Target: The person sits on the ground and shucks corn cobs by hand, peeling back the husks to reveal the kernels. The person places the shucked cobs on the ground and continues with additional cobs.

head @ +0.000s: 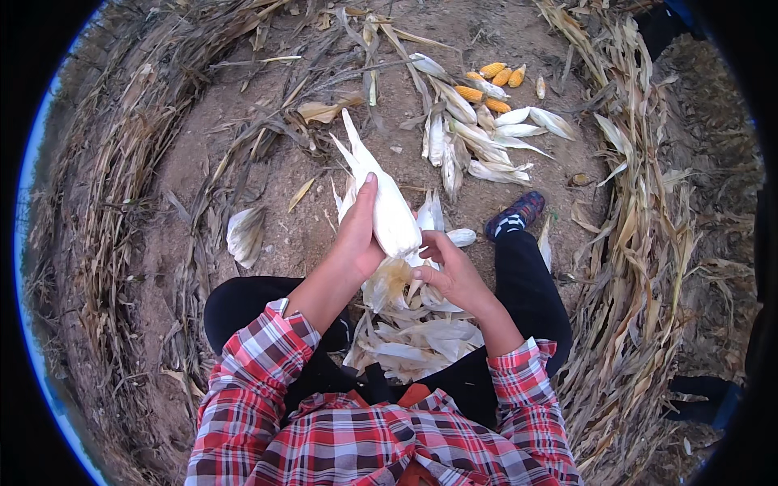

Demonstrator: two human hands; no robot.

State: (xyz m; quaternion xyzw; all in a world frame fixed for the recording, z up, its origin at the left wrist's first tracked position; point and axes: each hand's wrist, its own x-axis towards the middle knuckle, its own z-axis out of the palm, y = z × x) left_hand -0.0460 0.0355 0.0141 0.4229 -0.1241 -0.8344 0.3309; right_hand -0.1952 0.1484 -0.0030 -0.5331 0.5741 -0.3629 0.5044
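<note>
My left hand (360, 234) is closed around an ear of corn in its pale husk (389, 212), with the thumb along its side. The ear slants, its long husk tips pointing up and to the left. Beside the ear's lower right end is my right hand (447, 273), fingers curled and thumb apart; whether it touches the husk cannot be told. Below the hands, a loose heap of stripped husks (425, 346) lies between my legs. Farther forward on the ground, several bare yellow corn cobs (470, 93) lie against a pile of ears still in husk (480, 146).
Rows of dry corn stalks (638, 261) run along the right, with more stalks (109, 243) on the left. A husk-covered ear (245, 237) lies on the soil left of my hands. My shoe (515, 215) is near the husked pile. Dark clothing of other people shows at the right edge.
</note>
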